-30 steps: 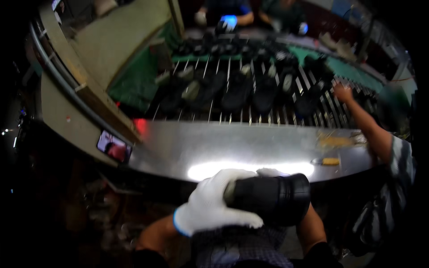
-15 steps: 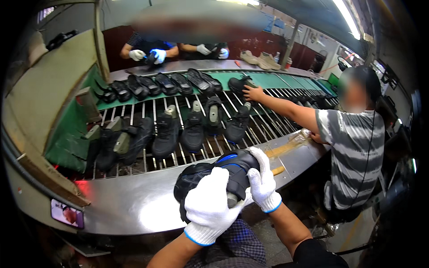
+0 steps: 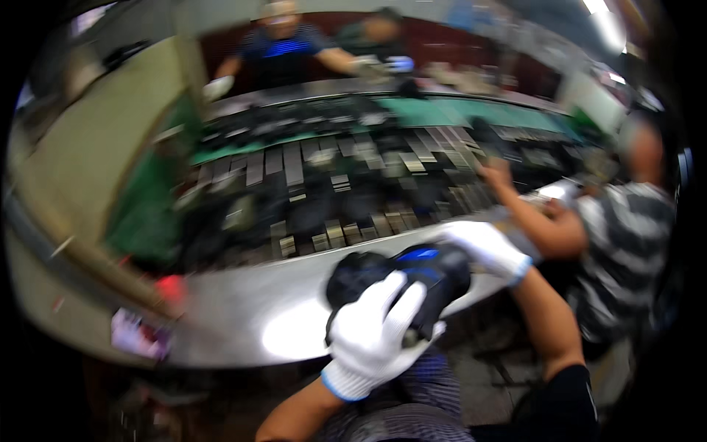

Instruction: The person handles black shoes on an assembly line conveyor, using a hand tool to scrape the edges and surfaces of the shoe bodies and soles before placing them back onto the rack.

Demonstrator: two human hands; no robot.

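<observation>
My left hand [image 3: 372,335] wraps over the near end of the black shoe [image 3: 401,283], fingers closed on it; my right hand [image 3: 486,249] grips the far end. The shoe's length runs lower-left to upper-right, held above the steel ledge [image 3: 243,309], conveyor [image 3: 331,184] beyond

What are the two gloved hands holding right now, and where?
A black shoe: left hand wraps its near side, right hand grips its far end.
</observation>
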